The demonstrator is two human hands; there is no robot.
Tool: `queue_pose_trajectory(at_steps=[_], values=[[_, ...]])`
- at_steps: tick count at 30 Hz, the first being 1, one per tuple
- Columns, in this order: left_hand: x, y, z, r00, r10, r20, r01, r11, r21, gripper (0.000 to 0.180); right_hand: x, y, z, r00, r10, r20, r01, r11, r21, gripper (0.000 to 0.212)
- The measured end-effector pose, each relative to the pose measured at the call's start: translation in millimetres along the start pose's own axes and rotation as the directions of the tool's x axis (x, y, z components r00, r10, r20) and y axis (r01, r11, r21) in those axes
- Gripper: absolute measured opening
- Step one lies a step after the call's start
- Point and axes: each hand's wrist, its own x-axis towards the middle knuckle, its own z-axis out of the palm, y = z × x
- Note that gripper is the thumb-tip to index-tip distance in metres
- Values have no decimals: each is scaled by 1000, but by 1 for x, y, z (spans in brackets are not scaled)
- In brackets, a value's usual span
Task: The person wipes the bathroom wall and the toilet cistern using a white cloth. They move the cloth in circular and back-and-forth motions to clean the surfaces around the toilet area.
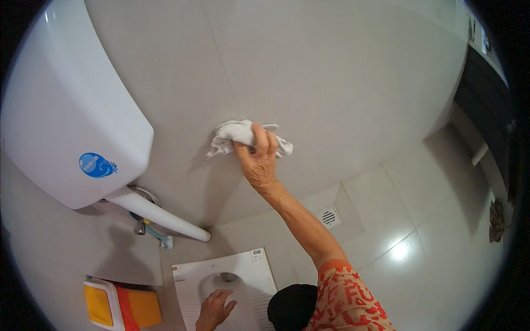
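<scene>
A crumpled white cloth (236,132) is pressed against the grey tiled wall (337,83). My right hand (259,163) grips it from below, fingers bent over the fabric, with the arm stretched up from the lower right. Low in the head view, my left hand (216,310) hangs above the white squat toilet (185,278). Its fingers are loosely curved and the thumb stands apart, with nothing in them. Part of the toilet bowl is hidden behind this hand.
At left, a white cistern (72,110) is mounted on the wall, with a white flush pipe (165,216) slanting down. A yellow and white bin (142,307) stands lower left. A floor drain (329,217) lies right of my forearm. Dark furniture (483,105) edges the far right.
</scene>
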Motion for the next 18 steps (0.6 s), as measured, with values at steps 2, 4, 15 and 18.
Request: queue_pose_trajectory(at_steps=[2,4,15,18], values=[[3,3,-4,1000,-25,18,26,1000,-15,37,-3,5,-2,997,-72,22,72,997,5,25],[1,3,-6,999,-46,21,47,999,-22,37,2,14,0,995,-99,3,99,995,-10,27],[13,-25,13,990,73,123,-68,997,-46,38,-35,136,-40,774,613,-157,-594,790,153,38],[14,-27,17,981,89,174,-84,996,-39,37,-66,170,-61,854,487,-183,-520,810,-271,41]])
